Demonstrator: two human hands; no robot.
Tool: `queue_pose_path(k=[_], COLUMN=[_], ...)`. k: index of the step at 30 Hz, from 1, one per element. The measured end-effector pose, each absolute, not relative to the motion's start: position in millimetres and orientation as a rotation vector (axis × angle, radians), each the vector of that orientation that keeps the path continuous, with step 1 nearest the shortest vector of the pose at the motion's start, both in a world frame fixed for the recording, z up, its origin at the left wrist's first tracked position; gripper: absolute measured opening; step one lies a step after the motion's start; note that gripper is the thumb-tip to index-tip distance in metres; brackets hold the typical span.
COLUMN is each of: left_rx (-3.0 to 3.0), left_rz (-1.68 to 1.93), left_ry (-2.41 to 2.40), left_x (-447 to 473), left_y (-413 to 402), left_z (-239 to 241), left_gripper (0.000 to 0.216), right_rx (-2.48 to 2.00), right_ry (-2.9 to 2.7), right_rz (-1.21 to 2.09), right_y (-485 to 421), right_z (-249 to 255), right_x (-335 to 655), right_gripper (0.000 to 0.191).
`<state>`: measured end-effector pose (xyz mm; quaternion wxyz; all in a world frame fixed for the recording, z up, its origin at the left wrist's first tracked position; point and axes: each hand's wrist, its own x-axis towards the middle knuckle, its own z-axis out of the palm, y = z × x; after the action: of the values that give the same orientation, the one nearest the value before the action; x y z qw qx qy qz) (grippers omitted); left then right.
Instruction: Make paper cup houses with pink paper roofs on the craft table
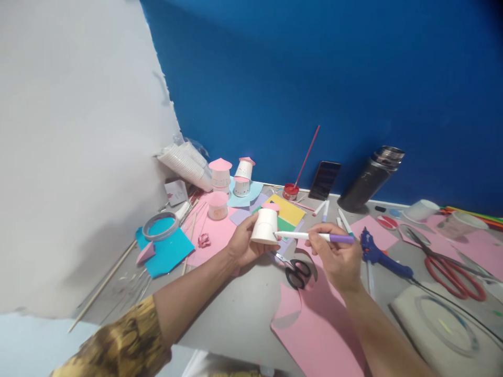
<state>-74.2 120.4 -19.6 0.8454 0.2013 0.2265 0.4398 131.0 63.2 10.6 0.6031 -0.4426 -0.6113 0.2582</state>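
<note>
My left hand (pixel 244 242) is closed round a white paper cup (pixel 265 226), held upside down above the table. In my right hand (pixel 338 256) is a white felt-tip pen (pixel 302 236) with a purple end, its tip at the cup's right side. Just below the cup lie black-handled scissors (pixel 297 272), beside a large sheet of pink paper (pixel 318 324). Behind the cup are yellow card (pixel 288 208) and green card. Farther back left stand decorated cups with pink cone roofs (pixel 220 165), some stacked in twos.
Stacked paper cups (pixel 184 163) lean at the back left. Turquoise paper (pixel 173 254) bears a tape roll (pixel 160 226). Along the right are a blue glue gun (pixel 383 255), large red-handled scissors (pixel 451 275) and a dark flask (pixel 369 180). A phone (pixel 324 179) leans against the blue wall.
</note>
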Motion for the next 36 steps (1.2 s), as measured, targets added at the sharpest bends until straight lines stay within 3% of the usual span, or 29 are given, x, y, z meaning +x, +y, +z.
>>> queue_pose_path(k=[29,36], left_rx=[0.484,0.526], left_rz=[0.996,1.055], left_ry=[0.527,0.638], left_x=[-72.8,-69.5], left_y=[120.0,117.4], left_z=[-19.0,-19.7], left_gripper=[0.051,0.042], right_rx=[-0.997,-0.991], right_ry=[-1.466,-1.439], right_rz=[0.604,0.562], right_y=[60.9,59.6], right_z=[12.7,11.9], right_x=[131.4,128.7], right_gripper=[0.013,0.010])
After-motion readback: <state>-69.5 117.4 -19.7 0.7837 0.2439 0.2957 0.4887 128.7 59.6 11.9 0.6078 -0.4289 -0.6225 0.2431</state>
